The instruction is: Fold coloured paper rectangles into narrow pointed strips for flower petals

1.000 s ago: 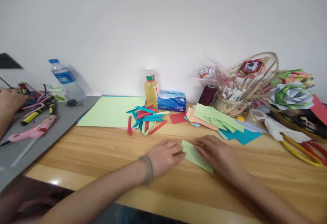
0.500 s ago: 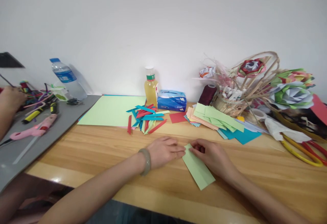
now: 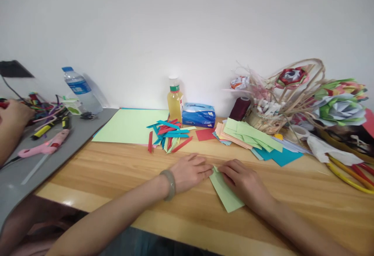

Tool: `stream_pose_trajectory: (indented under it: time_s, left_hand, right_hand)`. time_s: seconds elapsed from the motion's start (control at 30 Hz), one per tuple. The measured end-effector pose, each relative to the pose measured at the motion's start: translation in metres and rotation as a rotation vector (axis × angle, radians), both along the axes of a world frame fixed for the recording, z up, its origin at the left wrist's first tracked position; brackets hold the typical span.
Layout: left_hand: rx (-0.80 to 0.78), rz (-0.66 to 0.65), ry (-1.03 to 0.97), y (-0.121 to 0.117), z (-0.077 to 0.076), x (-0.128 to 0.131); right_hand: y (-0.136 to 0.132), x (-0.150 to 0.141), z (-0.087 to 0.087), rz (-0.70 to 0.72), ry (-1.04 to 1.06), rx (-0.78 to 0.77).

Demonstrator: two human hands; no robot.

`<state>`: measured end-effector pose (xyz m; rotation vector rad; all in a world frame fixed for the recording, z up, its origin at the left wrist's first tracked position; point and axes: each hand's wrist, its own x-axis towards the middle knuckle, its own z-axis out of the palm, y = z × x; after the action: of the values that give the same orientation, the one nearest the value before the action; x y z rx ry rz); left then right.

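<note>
A pale green paper strip slants on the desk, below right of the frame's centre, upper end seemingly folded.

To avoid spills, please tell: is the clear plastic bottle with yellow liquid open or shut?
Shut: a white cap sits atop the bottle; tightness unclear.

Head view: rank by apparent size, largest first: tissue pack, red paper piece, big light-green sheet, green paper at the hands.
1. Big light-green sheet
2. Tissue pack and green paper, not ranked: they look close, and the paper is nearer the camera and partly hidden by the right hand
3. Red paper piece
</note>
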<state>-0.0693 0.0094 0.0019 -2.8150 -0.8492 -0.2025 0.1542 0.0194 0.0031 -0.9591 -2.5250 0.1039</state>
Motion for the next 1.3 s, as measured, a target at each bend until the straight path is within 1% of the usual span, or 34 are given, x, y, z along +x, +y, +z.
stream_pose_trajectory:
  time_s: [0.13, 0.27, 0.37, 0.43, 0.6, 0.67, 0.77, 0.83, 0.9, 0.97, 1.07, 1.13, 1.2, 1.3]
  left_hand:
    - [0.017, -0.004, -0.026, -0.001, 0.001, 0.002]
    - [-0.008, -0.001, -0.094, 0.000, 0.001, 0.003]
    - [-0.081, -0.018, -0.158, 0.002, 0.001, 0.004]
    - [-0.143, 0.006, -0.215, 0.004, 0.003, 0.007]
    - [-0.243, 0.121, -0.334, 0.008, 0.008, 0.012]
    - [-0.280, 0.135, -0.372, 0.008, 0.010, 0.012]
    - [-0.342, 0.141, -0.394, 0.009, 0.010, 0.011]
    - [-0.372, 0.162, -0.391, 0.008, 0.011, 0.012]
    - [-0.376, 0.186, -0.389, 0.008, 0.011, 0.013]
    - [-0.350, 0.203, -0.384, 0.007, 0.012, 0.014]
    - [-0.290, 0.196, -0.377, 0.006, 0.011, 0.015]
    - [-0.245, 0.169, -0.388, 0.005, 0.010, 0.015]
    - [-0.210, 0.133, -0.400, 0.005, 0.010, 0.014]
    - [-0.230, 0.110, -0.392, 0.005, 0.010, 0.014]
  right_hand:
    - [0.001, 0.000, 0.002, 0.034, -0.007, 0.002]
    - [0.005, -0.001, 0.002, -0.004, 0.004, -0.031]
    - [0.009, -0.002, 0.001, -0.045, 0.024, -0.059]
    - [0.011, -0.002, 0.000, -0.054, 0.038, -0.083]
    - [0.014, -0.003, 0.001, 0.020, 0.004, -0.129]
    - [0.017, -0.003, 0.003, 0.037, -0.040, -0.099]
    - [0.020, -0.002, 0.009, 0.063, -0.116, -0.005]
    - [0.019, -0.001, 0.013, 0.041, -0.120, 0.073]
    - [0.014, -0.002, 0.016, -0.020, -0.075, 0.121]
    - [0.006, -0.003, 0.017, -0.085, -0.042, 0.077]
    - [-0.002, -0.004, 0.015, -0.139, -0.083, -0.073]
    - [-0.003, -0.005, 0.013, -0.112, -0.103, -0.121]
    - [0.001, -0.005, 0.011, -0.043, -0.080, -0.140]
    - [0.008, -0.005, 0.009, 0.028, -0.027, -0.157]
